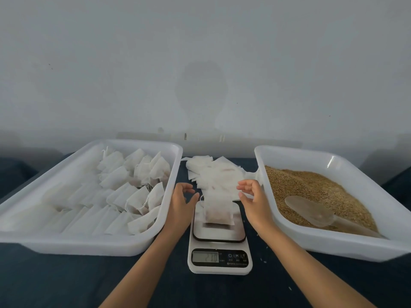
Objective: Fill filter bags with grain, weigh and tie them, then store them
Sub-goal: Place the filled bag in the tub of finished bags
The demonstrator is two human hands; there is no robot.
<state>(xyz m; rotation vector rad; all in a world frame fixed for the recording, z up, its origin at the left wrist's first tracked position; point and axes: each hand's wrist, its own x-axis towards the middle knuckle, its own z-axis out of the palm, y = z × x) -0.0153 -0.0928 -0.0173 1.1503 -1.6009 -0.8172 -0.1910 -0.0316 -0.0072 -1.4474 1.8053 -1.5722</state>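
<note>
Dead centre of the dark desk [66, 283], near its front edge, sits the white kitchen scale [220, 247], and on its platform stands a filled filter bag [219, 211], upright, grain showing brownish through the lower half. Left hand [181, 202] hovers just beside the bag's left side, fingers loosely curled, gripping nothing. Right hand [252, 196] mirrors it on the other side, fingers relaxed and apart, also holding nothing. Whether either fingertip brushes the bag, I cannot tell. The display shows digits, too blurred to read. Behind the scale, toward the desk's back edge, lies a loose pile of empty bags [213, 174]. Along the left edge, a white tray [89, 245] holds rows of tied bags [133, 185]. Along the right edge, a second tray [333, 243] holds grain [311, 187], with a translucent scoop [311, 211] resting on it.
</note>
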